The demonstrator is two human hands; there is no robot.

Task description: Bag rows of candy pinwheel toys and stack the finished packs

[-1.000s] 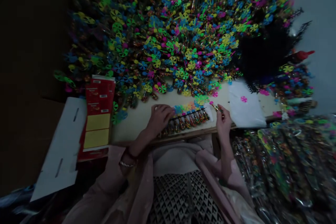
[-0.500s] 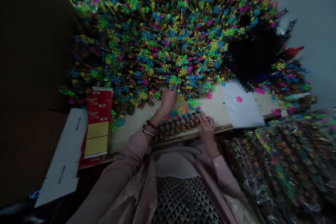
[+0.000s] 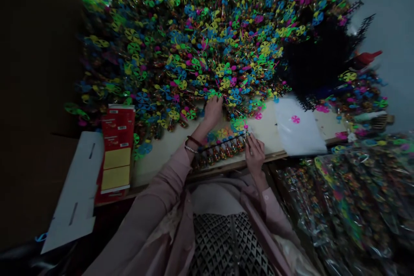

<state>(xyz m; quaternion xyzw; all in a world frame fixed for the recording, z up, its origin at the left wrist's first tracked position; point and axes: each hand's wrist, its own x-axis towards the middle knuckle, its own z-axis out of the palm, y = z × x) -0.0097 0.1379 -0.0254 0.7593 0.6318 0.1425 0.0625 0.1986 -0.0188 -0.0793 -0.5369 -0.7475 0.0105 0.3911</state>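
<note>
1. while it's pretty dark in the head view, you can't miss the huge pile of toys filling the back, small bottle shapes topped with neon pinwheels.
2. next biggest, the plastic-wrapped bundles, low on the right.
3. pale tabletop runs between the pile and the person.
4. black spiky heap sits up against the pile's right side.
5. white cardboard piece with slots, far left, tilted.
6. red cards just right of that, two yellow panels near the bottom.
7. white sheet lies flat on the table's right part.
8. row of toys is at the table's front edge, lined up along a black strip.
9. left hand is at the pile's front edge, fingertips hidden, so can't tell if it's gripping anything.
10. right hand has its fingers pinched on the end toy, at the row's right end.
11. tiniest, a pink pinwheel on the sheet.
</note>
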